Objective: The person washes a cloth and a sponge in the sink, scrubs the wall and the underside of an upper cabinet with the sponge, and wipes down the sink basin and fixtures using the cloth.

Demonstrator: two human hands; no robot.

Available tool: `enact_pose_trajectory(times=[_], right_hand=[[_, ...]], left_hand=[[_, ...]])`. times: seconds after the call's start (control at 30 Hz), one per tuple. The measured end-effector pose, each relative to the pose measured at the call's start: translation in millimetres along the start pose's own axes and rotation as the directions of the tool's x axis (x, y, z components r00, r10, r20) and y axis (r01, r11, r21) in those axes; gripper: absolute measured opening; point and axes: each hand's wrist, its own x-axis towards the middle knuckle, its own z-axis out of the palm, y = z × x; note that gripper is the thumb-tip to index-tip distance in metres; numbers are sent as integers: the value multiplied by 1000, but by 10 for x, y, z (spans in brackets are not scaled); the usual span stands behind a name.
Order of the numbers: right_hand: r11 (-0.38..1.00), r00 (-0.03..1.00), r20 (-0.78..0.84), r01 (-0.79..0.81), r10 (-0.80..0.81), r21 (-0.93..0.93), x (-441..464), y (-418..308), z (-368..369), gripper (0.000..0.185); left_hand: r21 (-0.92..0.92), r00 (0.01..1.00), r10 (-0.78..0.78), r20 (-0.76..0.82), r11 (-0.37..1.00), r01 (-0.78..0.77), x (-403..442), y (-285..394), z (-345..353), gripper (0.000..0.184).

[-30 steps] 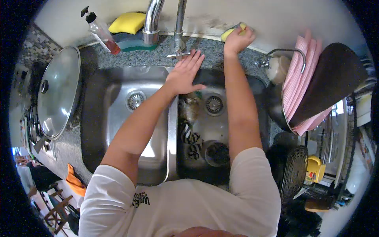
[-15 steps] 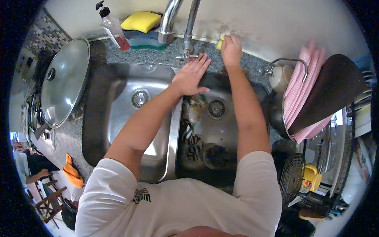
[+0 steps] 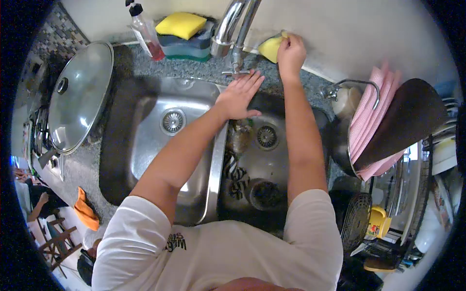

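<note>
Landmark: the tap (image 3: pixel 225 30), behind the double sink (image 3: pixel 212 186). Right hand (image 3: pixel 292 54) to the right of the tap; fingers clamped on a yellow sponge (image 3: pixel 269 49), which sits at the foot of the wall (image 3: pixel 335 36), between hand and tap. Whether it presses the wall or only the desk (image 3: pixel 315 77), cannot tell. Left hand (image 3: pixel 239 99) in front of the tap, palm down at the sink's back edge; fingers stretched out, thumb well apart, nothing gripped; fingertips just beside the tap's handle (image 3: pixel 236 72).

Left of the tap: a second yellow sponge (image 3: pixel 181 25) lying on a blue-green holder (image 3: pixel 187 48); beside that, a pump bottle (image 3: pixel 148 36) with a little red liquid. Farther left of the tap, a glass lid (image 3: pixel 80 99), tilted. Well to the right of the tap, pink cloth (image 3: pixel 369 123). In the basin forward of the tap, a striped item (image 3: pixel 237 180) near a round dark vessel (image 3: pixel 267 195).
</note>
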Motion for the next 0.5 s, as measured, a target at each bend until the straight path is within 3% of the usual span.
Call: enact_pose_trajectory(times=[0.1, 0.2, 0.3, 0.43, 0.5], right_hand=[[981, 976, 112, -179, 186, -69, -169, 44, 67, 11], [933, 927, 110, -360, 359, -15, -227, -101, 7, 15], [941, 950, 82, -309, 300, 135, 27, -172, -71, 17], [946, 949, 116, -306, 294, 104, 20, -84, -5, 17], [904, 897, 183, -421, 402, 74, -293, 247, 204, 17]], left_hand=[[-17, 1000, -21, 21, 1000, 21, -20, 3, 5, 98], [-11, 999, -25, 25, 1000, 26, -27, 8, 5, 98], [-1, 998, -39, 46, 999, 39, -30, 8, 18, 98], [-37, 998, -33, 48, 999, 35, -28, -12, 17, 99], [-19, 999, -31, 36, 999, 31, -40, -12, 29, 99]])
